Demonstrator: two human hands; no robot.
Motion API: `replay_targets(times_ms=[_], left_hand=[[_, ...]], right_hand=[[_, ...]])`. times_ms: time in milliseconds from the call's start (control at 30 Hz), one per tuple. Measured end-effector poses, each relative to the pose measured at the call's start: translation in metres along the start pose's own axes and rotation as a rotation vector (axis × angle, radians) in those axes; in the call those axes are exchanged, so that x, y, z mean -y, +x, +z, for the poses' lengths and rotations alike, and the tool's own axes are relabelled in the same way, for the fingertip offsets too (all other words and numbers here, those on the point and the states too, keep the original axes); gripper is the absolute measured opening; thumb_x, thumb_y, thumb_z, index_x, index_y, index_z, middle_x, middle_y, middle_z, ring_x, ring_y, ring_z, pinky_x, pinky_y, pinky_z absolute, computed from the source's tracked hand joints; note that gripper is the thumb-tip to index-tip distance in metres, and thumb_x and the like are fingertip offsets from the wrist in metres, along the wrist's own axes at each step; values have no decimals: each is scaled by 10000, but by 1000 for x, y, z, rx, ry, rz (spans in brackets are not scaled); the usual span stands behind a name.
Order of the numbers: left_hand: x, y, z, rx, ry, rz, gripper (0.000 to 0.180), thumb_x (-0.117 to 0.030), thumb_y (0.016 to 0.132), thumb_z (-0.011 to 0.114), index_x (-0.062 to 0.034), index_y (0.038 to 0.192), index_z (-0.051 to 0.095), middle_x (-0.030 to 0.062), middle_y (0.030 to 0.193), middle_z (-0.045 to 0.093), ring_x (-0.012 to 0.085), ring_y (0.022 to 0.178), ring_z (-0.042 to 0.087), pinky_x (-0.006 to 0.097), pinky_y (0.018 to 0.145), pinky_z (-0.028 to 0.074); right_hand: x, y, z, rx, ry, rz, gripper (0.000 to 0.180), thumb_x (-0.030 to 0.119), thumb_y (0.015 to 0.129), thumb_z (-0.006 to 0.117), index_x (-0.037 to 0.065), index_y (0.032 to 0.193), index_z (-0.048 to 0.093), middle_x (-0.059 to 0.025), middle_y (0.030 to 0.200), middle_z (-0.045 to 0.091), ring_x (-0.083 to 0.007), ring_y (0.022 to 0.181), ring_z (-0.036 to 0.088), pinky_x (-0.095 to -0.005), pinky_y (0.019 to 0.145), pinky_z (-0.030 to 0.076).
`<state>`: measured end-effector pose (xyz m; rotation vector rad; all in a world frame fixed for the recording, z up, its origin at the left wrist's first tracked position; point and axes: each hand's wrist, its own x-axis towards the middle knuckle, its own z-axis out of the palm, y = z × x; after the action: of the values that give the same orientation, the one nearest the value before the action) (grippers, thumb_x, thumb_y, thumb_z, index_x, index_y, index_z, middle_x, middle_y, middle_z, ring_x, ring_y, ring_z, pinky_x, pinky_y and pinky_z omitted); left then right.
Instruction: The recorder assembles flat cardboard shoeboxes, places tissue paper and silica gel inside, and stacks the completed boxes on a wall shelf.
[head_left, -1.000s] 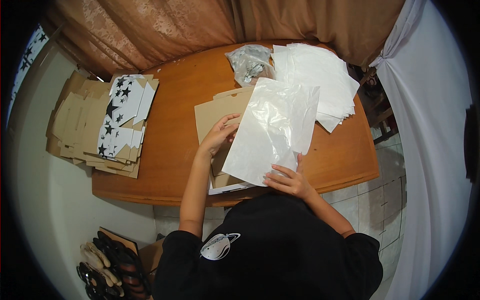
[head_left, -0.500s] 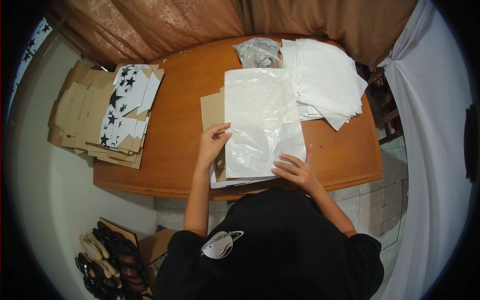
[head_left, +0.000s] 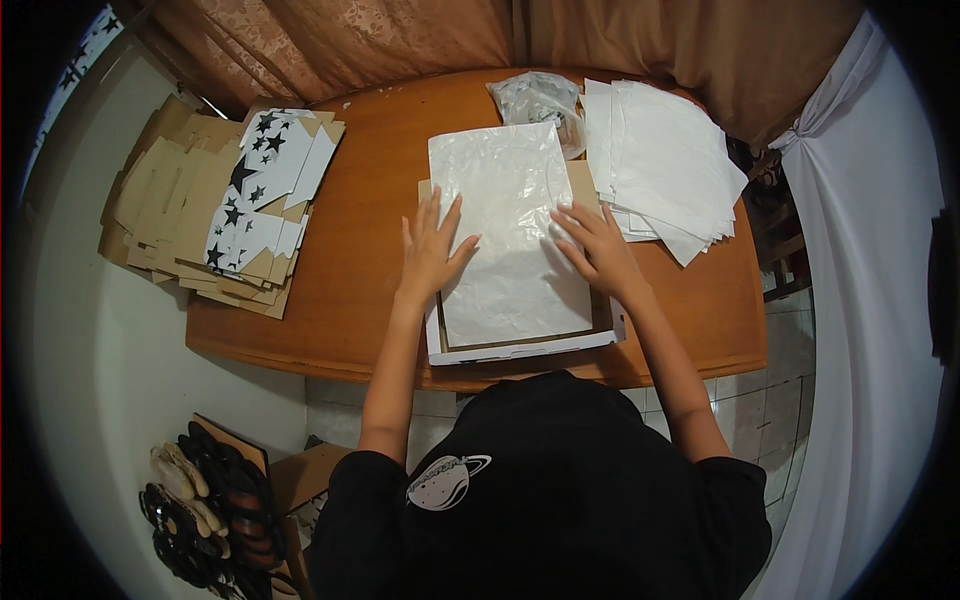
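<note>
A shiny white sheet of paper [head_left: 505, 240] lies over an open cardboard box [head_left: 530, 350], whose white front wall shows along the near side. Brown cardboard peeks out past the sheet's edges. My left hand [head_left: 432, 248] rests on the sheet's left edge, fingers spread. On the opposite edge lies my right hand [head_left: 600, 248], its fingers stretched out and touching the paper. Neither hand grips anything. What lies beneath the sheet is hidden.
A stack of loose white sheets [head_left: 665, 165] lies at the right, beside a clear plastic bag [head_left: 540, 100] with unclear contents. Flattened cardboard pieces [head_left: 180, 200], some printed with black stars, are piled at the left. Shoes [head_left: 220, 500] sit on the floor at lower left.
The sheet has shifted left and lies more squarely over the box. My left hand has moved up and opened onto the paper; my right hand has moved farther up the right edge.
</note>
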<state>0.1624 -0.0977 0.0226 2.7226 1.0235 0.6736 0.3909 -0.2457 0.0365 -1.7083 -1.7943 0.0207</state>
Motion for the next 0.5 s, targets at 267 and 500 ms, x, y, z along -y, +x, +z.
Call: replay_targets(times_ms=[267,500], left_hand=[[-1,-6,28,341,126,26,647,-551,885,331,-185,1408,223,164,1463,141,355,1342,144,684,975,6],[-13,-23,19,355,226,62,641,-545,880,350,-225,1413,201,138,1470,132,350,1344,138,684,976,40]], right_hand=[[-26,4,31,440,-431,104,599,469,895,388,112,1368,300,-61,1442,258,-326,1325,221,-691,981,61],[-23,-14,16,395,-504,71,563,419,886,435,160,1370,305,0,1441,267,-331,1313,248,-715,959,85]])
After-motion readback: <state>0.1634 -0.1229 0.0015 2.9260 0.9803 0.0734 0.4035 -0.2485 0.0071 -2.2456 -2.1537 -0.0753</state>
